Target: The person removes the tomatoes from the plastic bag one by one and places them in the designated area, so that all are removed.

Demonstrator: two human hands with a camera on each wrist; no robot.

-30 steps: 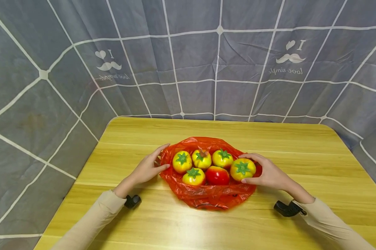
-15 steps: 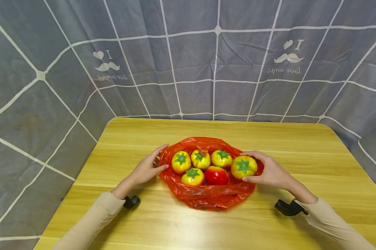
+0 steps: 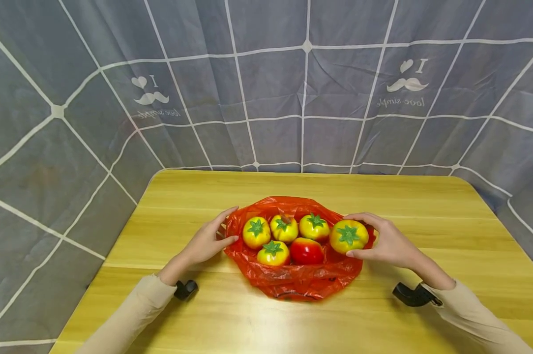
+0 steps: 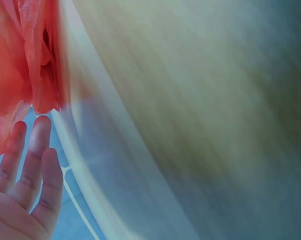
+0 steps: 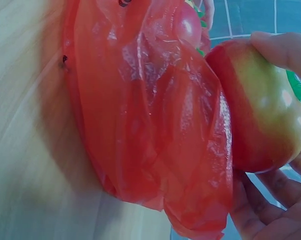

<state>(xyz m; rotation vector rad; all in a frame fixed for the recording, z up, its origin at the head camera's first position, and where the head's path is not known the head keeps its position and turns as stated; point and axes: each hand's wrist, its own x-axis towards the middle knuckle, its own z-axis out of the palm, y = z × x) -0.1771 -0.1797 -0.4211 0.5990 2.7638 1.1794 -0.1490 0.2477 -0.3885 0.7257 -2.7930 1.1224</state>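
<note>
Bag (image 3: 299, 287): five fruits (image 3: 307, 251) lay inside.
Left hand (image 3: 206, 242): we had it relaxed alongside.
Right hand (image 3: 391, 246): we grasped another fruit (image 3: 349, 237), seemingly unsettled.

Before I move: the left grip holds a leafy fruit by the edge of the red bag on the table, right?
Wrong side: the right grip holds the leafy fruit, as the head view shows. It is by the red bag's edge on the table, as you say.

In the bag (image 3: 299, 289) on the counter (image 3: 266, 324), three fruits (image 3: 284, 229) lie behind two others (image 3: 273, 253), the left grip (image 3: 203, 243) at its left side, the right grip (image 3: 391, 244) holding another fruit (image 3: 349, 236) at its right.
</note>
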